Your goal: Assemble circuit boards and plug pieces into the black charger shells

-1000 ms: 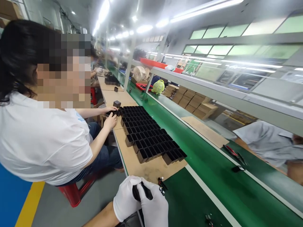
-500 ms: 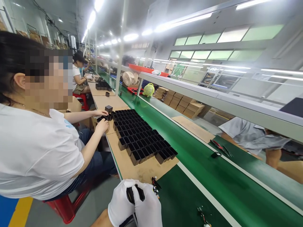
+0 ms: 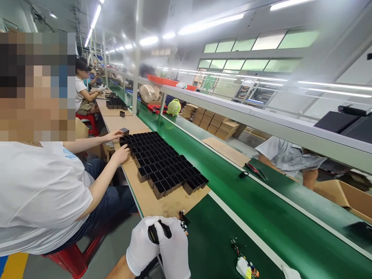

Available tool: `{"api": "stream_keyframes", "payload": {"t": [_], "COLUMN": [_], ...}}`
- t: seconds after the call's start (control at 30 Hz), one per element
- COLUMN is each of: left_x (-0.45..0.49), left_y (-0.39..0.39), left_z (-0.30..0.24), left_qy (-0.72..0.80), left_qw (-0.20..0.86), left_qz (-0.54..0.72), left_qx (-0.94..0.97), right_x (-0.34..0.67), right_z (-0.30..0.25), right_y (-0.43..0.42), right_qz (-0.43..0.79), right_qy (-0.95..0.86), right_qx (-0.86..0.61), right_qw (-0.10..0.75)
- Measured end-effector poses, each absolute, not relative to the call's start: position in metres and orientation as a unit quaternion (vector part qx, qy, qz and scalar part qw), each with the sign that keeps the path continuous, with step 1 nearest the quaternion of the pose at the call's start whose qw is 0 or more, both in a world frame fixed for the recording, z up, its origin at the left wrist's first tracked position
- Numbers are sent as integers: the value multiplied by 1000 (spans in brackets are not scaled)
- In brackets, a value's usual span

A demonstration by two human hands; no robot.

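My left hand [image 3: 142,245], in a white glove, is closed on a black plastic piece [image 3: 153,235] at the bottom of the view. My right hand [image 3: 174,248], gloved too, grips the same piece from the other side, its thumb lying across it. The fingers cover much of the piece, so its full shape is hidden. Just beyond my right hand lies a small wired component [image 3: 183,221]. Another cluster of wired electronic parts [image 3: 245,267] rests on the green bench mat [image 3: 215,236] further right.
Rows of open-topped black boxes [image 3: 162,162] cover a cardboard sheet [image 3: 171,203] ahead. A co-worker [image 3: 37,193] sits close on the left, hands at the boxes' far end. Beyond runs a green conveyor belt [image 3: 232,186] with a small black part [image 3: 243,174]. A shelf [image 3: 232,106] crosses above.
The view has swung right, so most things appear further left. The co-worker's hands have pushed against the block of boxes. My hands keep their grip on the black piece.
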State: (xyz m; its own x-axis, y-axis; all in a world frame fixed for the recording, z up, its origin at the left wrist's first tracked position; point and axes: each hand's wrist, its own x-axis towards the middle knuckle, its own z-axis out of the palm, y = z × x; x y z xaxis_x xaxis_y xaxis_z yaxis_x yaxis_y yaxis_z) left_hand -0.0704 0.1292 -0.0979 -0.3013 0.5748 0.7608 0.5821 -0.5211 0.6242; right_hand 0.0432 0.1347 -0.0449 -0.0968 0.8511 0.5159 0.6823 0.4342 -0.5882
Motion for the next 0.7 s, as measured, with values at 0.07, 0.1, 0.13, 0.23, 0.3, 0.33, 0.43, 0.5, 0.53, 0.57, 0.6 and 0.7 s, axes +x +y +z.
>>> {"api": "stream_keyframes", "payload": {"t": [0.07,0.1,0.13,0.23,0.3,0.33,0.43,0.5,0.53,0.57,0.6,0.7], "left_x": [-72,-73,-74,-80,-84,-87,-92,-94,-95,-95,-95,-96], "left_y": [129,129,129,128,127,127,127,127,127,127,127,125], "left_z": [-100,-101,-103,-109,-113,-115,-120,-121,-121,-121,-120,-116], "left_qy": [-480,-475,-472,-469,-471,-472,-477,-483,-486,-488,-490,-486], "left_qw": [2,-1,-7,-35,-60,-72,-104,-123,-132,-142,-151,-181], "left_qz": [-643,-643,-642,-627,-614,-608,-594,-588,-586,-585,-585,-589], "left_qx": [-597,-600,-605,-621,-631,-635,-639,-637,-635,-632,-628,-619], "right_x": [45,47,49,55,57,57,52,46,44,41,39,37], "right_z": [-46,-47,-49,-60,-66,-68,-69,-66,-64,-62,-61,-59], "right_y": [131,127,122,106,98,96,97,101,103,105,106,108], "right_qz": [91,85,78,58,56,59,72,81,87,94,103,136], "right_qy": [-734,-734,-735,-746,-754,-755,-752,-747,-745,-743,-742,-729], "right_qx": [-518,-516,-513,-495,-484,-483,-490,-500,-505,-509,-513,-521], "right_qw": [430,433,436,442,441,439,435,431,427,423,420,423]}}
